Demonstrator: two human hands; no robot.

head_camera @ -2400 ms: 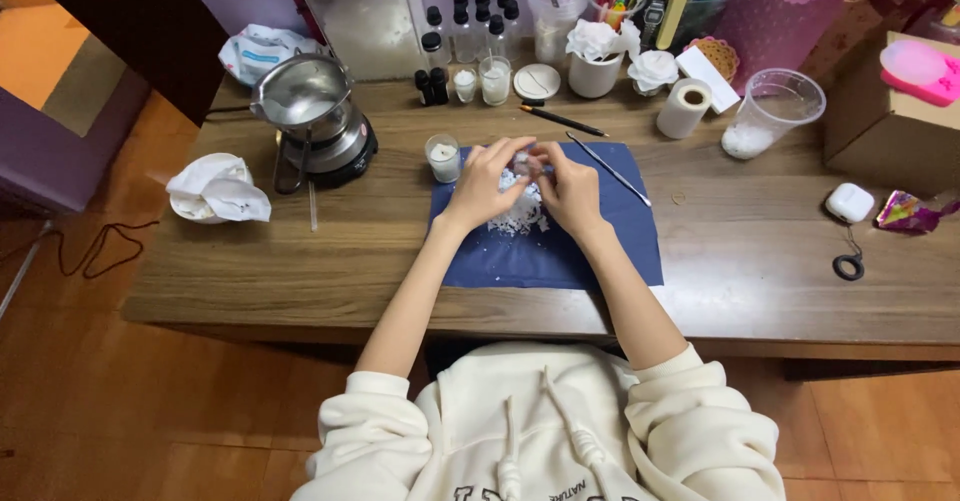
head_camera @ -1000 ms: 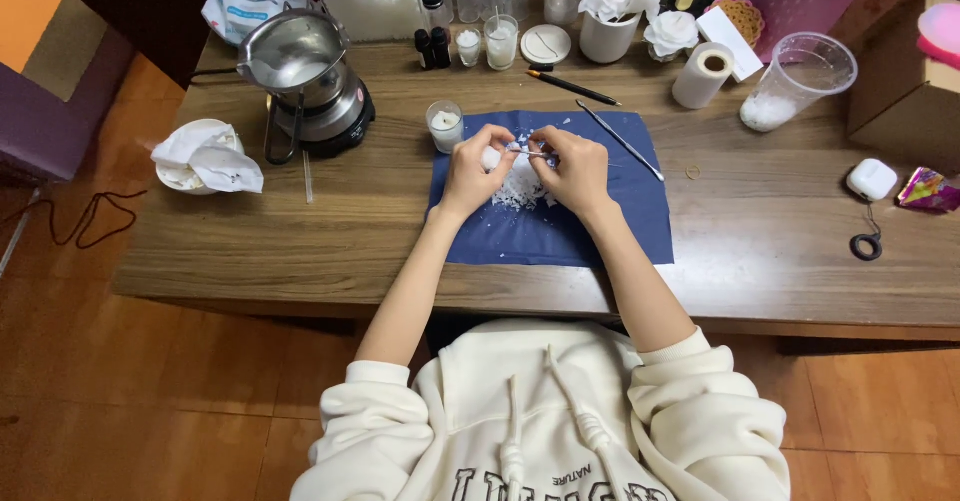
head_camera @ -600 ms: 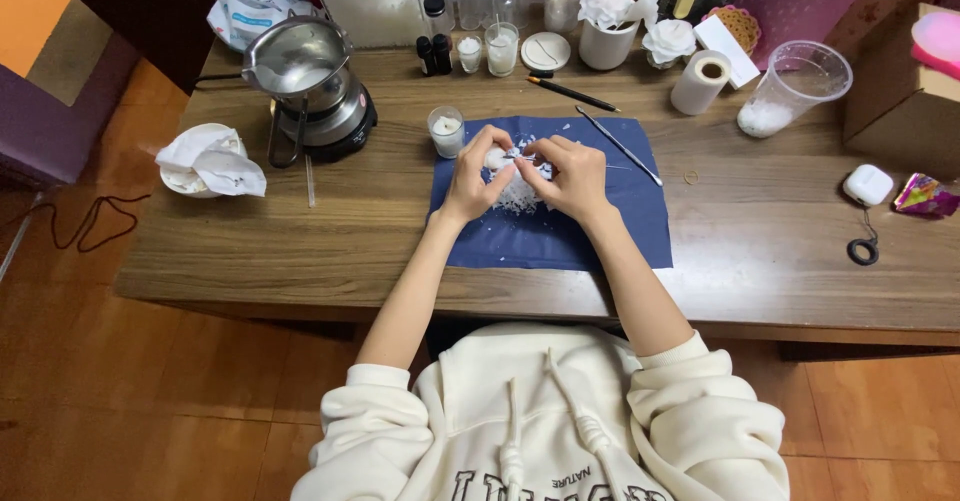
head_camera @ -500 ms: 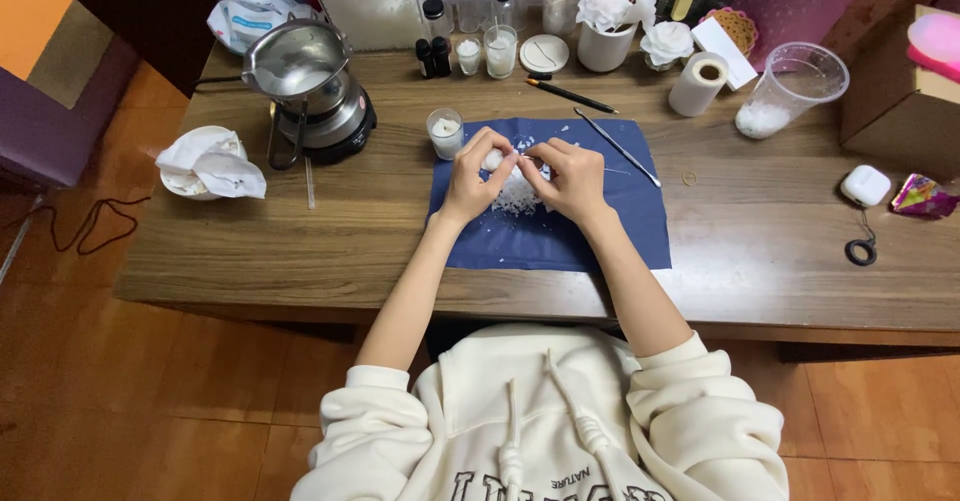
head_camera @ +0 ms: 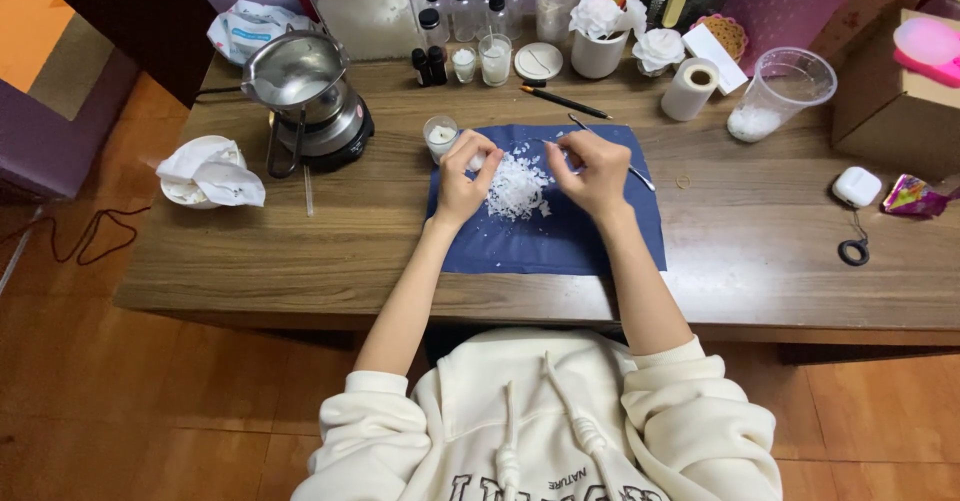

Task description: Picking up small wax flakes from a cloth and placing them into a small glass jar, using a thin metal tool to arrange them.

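My left hand [head_camera: 460, 173] is closed around a small white wax lump [head_camera: 478, 161] over the left part of a dark blue cloth [head_camera: 610, 236]. My right hand [head_camera: 595, 166] pinches a thin metal pick [head_camera: 548, 142] whose tip points left, toward the lump. Between the hands lies a pile of white wax flakes [head_camera: 517, 188] on the cloth. A small glass candle [head_camera: 438, 136] stands just beyond my left hand, at the cloth's far left corner.
On the wooden desk [head_camera: 300, 251] stand a metal melting pot on a hotplate [head_camera: 305, 96], a bowl of crumpled tissue [head_camera: 208, 173], small bottles [head_camera: 470, 6], a tape roll [head_camera: 690, 89], a plastic cup of wax [head_camera: 775, 96], a black pencil [head_camera: 565, 102] and a white case [head_camera: 857, 187].
My hands were together over the flakes and have drawn apart. The left hand moved left with the wax lump, the right hand moved right with the pick, and the pile now shows.
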